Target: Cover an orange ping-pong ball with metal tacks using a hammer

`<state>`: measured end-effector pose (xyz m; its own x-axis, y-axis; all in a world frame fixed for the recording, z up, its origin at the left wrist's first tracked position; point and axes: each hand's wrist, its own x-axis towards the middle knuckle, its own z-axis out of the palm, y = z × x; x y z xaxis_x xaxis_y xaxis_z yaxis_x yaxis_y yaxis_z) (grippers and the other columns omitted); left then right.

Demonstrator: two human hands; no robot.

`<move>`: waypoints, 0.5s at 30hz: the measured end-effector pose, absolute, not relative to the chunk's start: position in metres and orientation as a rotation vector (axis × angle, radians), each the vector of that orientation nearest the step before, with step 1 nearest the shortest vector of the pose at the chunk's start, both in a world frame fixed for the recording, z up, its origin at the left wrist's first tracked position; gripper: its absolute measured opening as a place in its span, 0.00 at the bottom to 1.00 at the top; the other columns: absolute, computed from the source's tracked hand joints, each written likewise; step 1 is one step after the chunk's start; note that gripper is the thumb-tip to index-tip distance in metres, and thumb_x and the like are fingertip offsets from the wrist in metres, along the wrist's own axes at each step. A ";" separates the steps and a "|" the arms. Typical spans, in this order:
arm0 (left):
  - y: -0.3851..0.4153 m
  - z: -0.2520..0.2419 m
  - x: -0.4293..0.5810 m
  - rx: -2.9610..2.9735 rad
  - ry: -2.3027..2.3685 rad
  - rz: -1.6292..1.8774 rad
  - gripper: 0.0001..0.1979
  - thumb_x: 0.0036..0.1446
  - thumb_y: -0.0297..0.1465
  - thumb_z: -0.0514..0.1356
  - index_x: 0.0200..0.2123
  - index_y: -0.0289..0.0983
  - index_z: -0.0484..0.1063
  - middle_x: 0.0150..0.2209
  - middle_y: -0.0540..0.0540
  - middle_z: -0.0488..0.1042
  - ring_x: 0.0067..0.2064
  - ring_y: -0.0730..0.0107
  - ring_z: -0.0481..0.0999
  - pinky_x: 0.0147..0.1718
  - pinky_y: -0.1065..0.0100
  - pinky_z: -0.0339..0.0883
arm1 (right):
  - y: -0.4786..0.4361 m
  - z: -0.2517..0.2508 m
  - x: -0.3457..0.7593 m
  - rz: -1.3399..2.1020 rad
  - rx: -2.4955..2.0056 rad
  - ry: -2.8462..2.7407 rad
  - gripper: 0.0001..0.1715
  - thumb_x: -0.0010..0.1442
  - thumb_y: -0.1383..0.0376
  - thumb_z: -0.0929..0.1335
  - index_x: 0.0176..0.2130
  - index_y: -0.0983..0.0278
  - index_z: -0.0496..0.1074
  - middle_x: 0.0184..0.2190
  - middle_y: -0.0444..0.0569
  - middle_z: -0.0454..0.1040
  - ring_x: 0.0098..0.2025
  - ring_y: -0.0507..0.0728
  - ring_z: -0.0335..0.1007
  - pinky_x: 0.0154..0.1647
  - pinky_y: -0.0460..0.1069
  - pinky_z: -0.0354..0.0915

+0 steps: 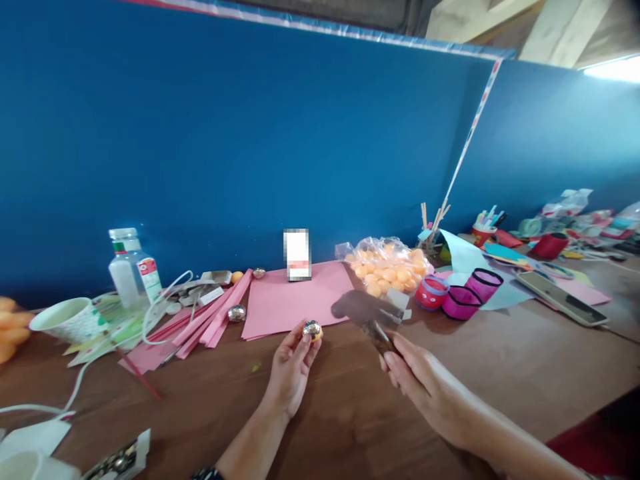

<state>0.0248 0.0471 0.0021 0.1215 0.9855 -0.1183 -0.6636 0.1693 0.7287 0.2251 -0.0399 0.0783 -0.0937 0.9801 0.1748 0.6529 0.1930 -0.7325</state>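
Observation:
A small orange ball (312, 331), its upper part covered in shiny silver, is held between the thumb and fingers of my left hand (290, 373), just above the table. My right hand (417, 373) is wrapped round the handle of a hammer (364, 310), whose blurred head points left and up. The hammer head is apart from the ball, to its right, over the edge of some pink paper sheets (295, 300). Two silver balls rest on the table, one near (237, 313) and one farther back (259, 273).
Behind the hammer lies a clear bag of orange balls (385, 270). Folded pink strips (220, 313), a glass bottle (127, 270) and a paper cup (70, 320) stand left. Purple cuffs (461, 303) and a phone (563, 299) lie right. A blue partition (280, 133) closes the back.

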 end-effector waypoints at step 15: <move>0.045 0.002 0.025 0.618 0.678 1.286 0.18 0.47 0.28 0.64 0.44 0.38 0.72 0.40 0.46 0.77 0.41 0.70 0.76 0.46 0.69 0.66 | -0.038 0.071 0.206 0.899 -1.563 -1.720 0.17 0.64 0.54 0.54 0.33 0.62 0.60 0.28 0.45 0.66 0.29 0.51 0.63 0.31 0.46 0.61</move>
<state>0.0249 0.0452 0.0020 0.1455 0.9834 -0.1082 -0.6445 0.1772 0.7438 0.2064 -0.0385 0.0713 -0.0900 0.9959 0.0108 0.5595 0.0595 -0.8267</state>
